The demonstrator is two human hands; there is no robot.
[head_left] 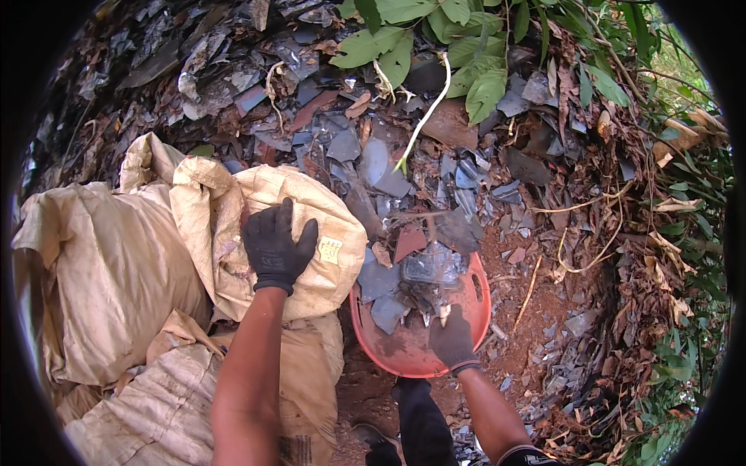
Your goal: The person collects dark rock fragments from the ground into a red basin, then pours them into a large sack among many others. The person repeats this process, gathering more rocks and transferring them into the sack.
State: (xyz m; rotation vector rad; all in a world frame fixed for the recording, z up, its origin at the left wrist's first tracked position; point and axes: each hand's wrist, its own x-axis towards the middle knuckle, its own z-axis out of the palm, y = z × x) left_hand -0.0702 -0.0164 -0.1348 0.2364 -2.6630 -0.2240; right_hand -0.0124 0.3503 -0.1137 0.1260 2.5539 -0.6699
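My left hand, in a black glove, lies on the folded mouth of a beige woven sack, thumb and forefinger apart. Its other fingers partly disappear against the cloth. In a dark glove, my right hand reaches over the near rim of a red plastic basin. Those fingers look curled near broken pieces, and what they hold, if anything, is hidden. Grey shards and a clear plastic piece lie in the basin. A dark flat piece crosses its far edge.
More bulging sacks crowd the left side. A heap of grey and dark shards rises beyond the basin. Green leaves overhang it, with brush and dry leaves along the right. My dark trouser leg stands just behind the basin.
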